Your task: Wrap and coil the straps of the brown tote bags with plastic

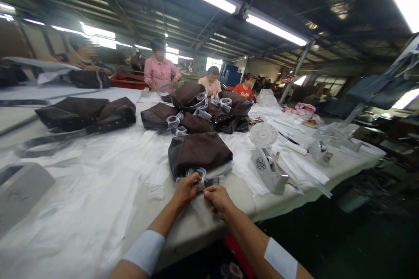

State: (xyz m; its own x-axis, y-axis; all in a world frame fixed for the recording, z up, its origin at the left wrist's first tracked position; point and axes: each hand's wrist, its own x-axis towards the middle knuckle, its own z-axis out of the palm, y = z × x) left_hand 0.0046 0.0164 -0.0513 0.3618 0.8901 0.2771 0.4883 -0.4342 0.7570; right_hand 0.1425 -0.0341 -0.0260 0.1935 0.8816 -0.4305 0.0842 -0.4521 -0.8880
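Note:
A dark brown bag [203, 152] lies on the table right in front of me. At its near edge is a coiled strap [196, 172] in clear plastic wrapping. My left hand [188, 189] is closed on this wrapped strap, thumb and fingers pressed together. Just to the right, my right hand [218, 199] is closed in a pinch below the bag's near edge; what its fingertips hold is too small to make out. A thin translucent strip [198, 211] hangs down between the hands, and I cannot tell which fingers it touches.
Behind lie several brown bags [193, 96] in a heap, with others [88, 113] at left. A tape dispenser [270, 170] and small white fan [263, 135] stand at right. White sheets [81, 196] cover the left side. Several people [162, 69] are across the table.

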